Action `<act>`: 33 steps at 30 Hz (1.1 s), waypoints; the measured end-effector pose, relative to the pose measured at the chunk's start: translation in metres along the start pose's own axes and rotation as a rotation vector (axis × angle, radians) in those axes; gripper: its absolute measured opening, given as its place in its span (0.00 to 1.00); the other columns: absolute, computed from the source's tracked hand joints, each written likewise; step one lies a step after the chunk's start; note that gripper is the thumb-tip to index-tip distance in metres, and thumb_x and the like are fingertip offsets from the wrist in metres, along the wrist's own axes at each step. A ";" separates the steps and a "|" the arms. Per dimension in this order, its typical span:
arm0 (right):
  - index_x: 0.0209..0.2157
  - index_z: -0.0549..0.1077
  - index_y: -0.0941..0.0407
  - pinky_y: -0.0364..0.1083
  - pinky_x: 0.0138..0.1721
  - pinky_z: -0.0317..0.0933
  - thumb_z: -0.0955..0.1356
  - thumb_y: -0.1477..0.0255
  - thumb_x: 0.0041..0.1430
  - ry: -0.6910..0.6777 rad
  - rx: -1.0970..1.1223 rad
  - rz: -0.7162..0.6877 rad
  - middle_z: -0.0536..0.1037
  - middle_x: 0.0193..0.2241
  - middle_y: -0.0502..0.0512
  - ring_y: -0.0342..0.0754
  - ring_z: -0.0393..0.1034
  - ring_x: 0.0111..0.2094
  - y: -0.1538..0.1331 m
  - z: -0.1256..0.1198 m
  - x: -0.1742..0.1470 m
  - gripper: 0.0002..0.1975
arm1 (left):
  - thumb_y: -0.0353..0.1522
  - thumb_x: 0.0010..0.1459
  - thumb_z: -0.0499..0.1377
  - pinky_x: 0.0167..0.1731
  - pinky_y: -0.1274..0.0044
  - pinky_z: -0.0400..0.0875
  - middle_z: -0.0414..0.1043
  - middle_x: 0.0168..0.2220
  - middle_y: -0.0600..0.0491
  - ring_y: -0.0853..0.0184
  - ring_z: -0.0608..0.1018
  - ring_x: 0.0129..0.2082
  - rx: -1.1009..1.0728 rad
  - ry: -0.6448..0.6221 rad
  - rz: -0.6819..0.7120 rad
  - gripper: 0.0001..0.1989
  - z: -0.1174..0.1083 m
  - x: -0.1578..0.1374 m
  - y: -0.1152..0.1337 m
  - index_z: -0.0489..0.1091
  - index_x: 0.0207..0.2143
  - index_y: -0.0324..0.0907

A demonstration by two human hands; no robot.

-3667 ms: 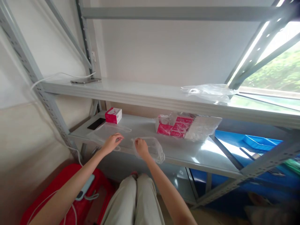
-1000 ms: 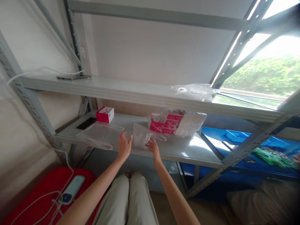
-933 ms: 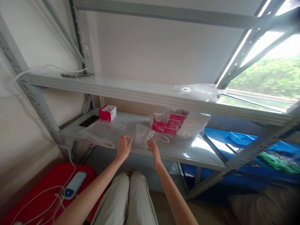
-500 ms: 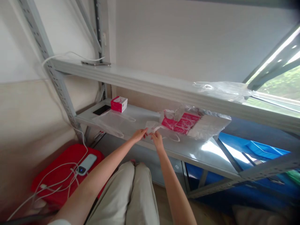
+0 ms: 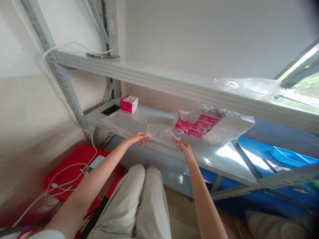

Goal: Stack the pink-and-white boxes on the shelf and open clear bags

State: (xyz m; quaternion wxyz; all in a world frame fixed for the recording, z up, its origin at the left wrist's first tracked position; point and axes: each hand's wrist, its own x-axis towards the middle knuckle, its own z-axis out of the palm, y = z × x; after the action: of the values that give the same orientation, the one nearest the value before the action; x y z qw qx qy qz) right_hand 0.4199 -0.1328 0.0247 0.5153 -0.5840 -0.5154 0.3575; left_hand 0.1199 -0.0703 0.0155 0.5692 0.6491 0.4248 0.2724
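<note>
At the centre of the frame both hands hold a clear plastic bag stretched flat between them over the front edge of the lower shelf: the left hand has its fingers curled on the bag's left end, and the right hand pinches the right end beside the bag's handle loop. Just right of centre, behind the bag, lies a clear pack of pink boxes. Toward the upper left stand a single pink box and a dark phone, with another flat clear bag in front of them.
</note>
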 end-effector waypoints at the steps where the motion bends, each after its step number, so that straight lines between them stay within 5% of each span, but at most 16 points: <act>1: 0.31 0.77 0.56 0.46 0.32 0.59 0.69 0.49 0.44 -0.010 -0.004 -0.015 0.79 0.33 0.57 0.51 0.70 0.31 0.000 -0.005 0.000 0.24 | 0.49 0.56 0.55 0.16 0.82 0.53 0.78 0.33 0.45 0.72 0.75 0.19 -0.009 -0.035 -0.007 0.27 0.001 -0.004 -0.001 0.75 0.42 0.35; 5: 0.29 0.75 0.56 0.47 0.37 0.61 0.70 0.48 0.42 0.067 0.033 -0.079 0.79 0.33 0.58 0.53 0.71 0.39 0.010 -0.020 -0.001 0.25 | 0.49 0.57 0.54 0.18 0.83 0.57 0.79 0.36 0.43 0.72 0.76 0.20 0.008 -0.068 -0.104 0.27 0.013 -0.020 -0.008 0.74 0.45 0.34; 10: 0.28 0.75 0.57 0.46 0.34 0.61 0.70 0.46 0.41 0.201 -0.092 -0.087 0.78 0.30 0.57 0.50 0.70 0.34 0.036 -0.050 -0.010 0.27 | 0.47 0.58 0.54 0.21 0.83 0.61 0.78 0.41 0.43 0.71 0.78 0.25 -0.037 -0.068 -0.137 0.26 0.018 -0.043 -0.013 0.73 0.48 0.37; 15: 0.28 0.74 0.57 0.47 0.31 0.61 0.72 0.47 0.37 0.024 -0.247 -0.090 0.75 0.21 0.54 0.49 0.69 0.26 0.044 -0.073 -0.019 0.27 | 0.48 0.57 0.56 0.24 0.84 0.63 0.77 0.43 0.44 0.70 0.78 0.28 -0.070 -0.188 -0.177 0.25 0.018 -0.053 -0.019 0.73 0.48 0.40; 18: 0.32 0.74 0.57 0.47 0.31 0.61 0.70 0.48 0.43 -0.083 -0.323 -0.126 0.75 0.20 0.53 0.49 0.71 0.25 0.039 -0.074 -0.022 0.26 | 0.50 0.57 0.55 0.24 0.83 0.64 0.77 0.44 0.44 0.69 0.79 0.30 -0.145 -0.141 -0.182 0.27 0.021 -0.046 -0.028 0.73 0.48 0.40; 22: 0.34 0.74 0.57 0.45 0.27 0.60 0.70 0.50 0.46 -0.104 -0.355 -0.124 0.74 0.18 0.52 0.49 0.71 0.23 0.037 -0.074 -0.022 0.24 | 0.49 0.55 0.58 0.24 0.83 0.66 0.76 0.46 0.42 0.68 0.79 0.30 -0.284 0.011 -0.137 0.26 0.026 -0.036 -0.044 0.74 0.45 0.37; 28: 0.23 0.72 0.57 0.47 0.28 0.63 0.73 0.54 0.41 -0.073 -0.222 -0.113 0.77 0.29 0.58 0.48 0.70 0.24 0.051 -0.086 -0.019 0.20 | 0.49 0.54 0.59 0.26 0.81 0.70 0.74 0.48 0.40 0.66 0.80 0.32 -0.447 -0.033 -0.096 0.26 0.026 -0.042 -0.053 0.75 0.41 0.36; 33: 0.25 0.75 0.53 0.46 0.30 0.60 0.69 0.59 0.48 -0.022 -0.698 -0.148 0.79 0.29 0.55 0.50 0.70 0.28 0.052 -0.087 -0.023 0.11 | 0.47 0.55 0.60 0.33 0.77 0.73 0.73 0.49 0.38 0.62 0.81 0.35 -0.488 -0.054 -0.112 0.24 0.031 -0.050 -0.050 0.74 0.41 0.34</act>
State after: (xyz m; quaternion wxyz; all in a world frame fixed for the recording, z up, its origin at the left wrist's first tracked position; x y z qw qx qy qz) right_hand 0.5101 -0.1722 -0.0100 0.3035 -0.6820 -0.6530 0.1280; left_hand 0.1098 -0.1295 -0.0332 0.7343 0.4749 0.3665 0.3175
